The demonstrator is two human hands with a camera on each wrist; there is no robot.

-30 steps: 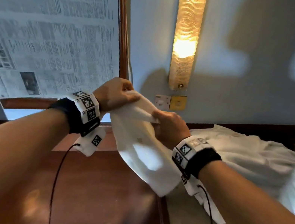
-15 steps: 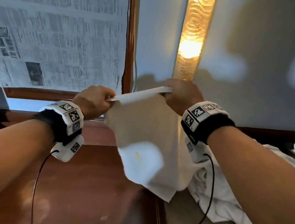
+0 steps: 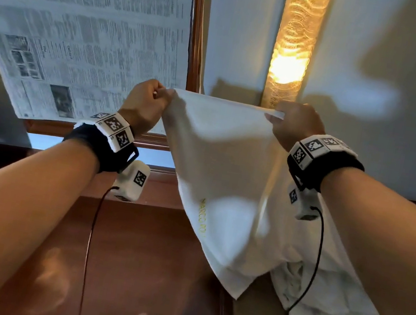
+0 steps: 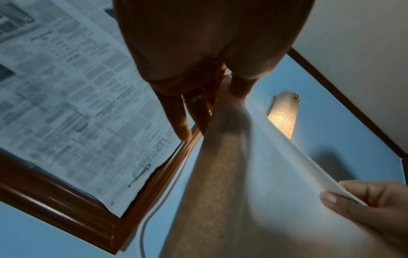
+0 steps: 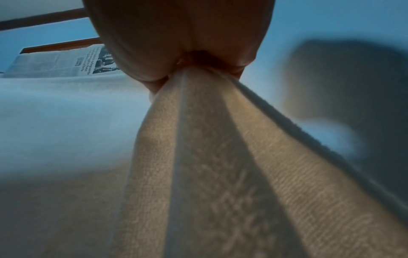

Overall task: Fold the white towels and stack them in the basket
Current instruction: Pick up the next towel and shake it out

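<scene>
Against a pale wall with a lit wall lamp (image 3: 293, 47), a white towel (image 3: 224, 182) hangs spread above the dark wooden counter (image 3: 139, 270). Left hand (image 3: 144, 103) pinches one upper corner; right hand (image 3: 295, 122) pinches the other. Behind lies a crumpled towel pile (image 3: 328, 303); newspaper (image 3: 80, 23) covers the framed pane at left.

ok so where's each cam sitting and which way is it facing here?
Head: on the head, looking forward over both forearms; left hand and right hand stretch a towel.
Left wrist: under the left palm, facing up the wall; newspaper, wall lamp.
Right wrist: under the right palm, towel fills it.
Shared: towel in all three; lamp in head and left wrist.
</scene>
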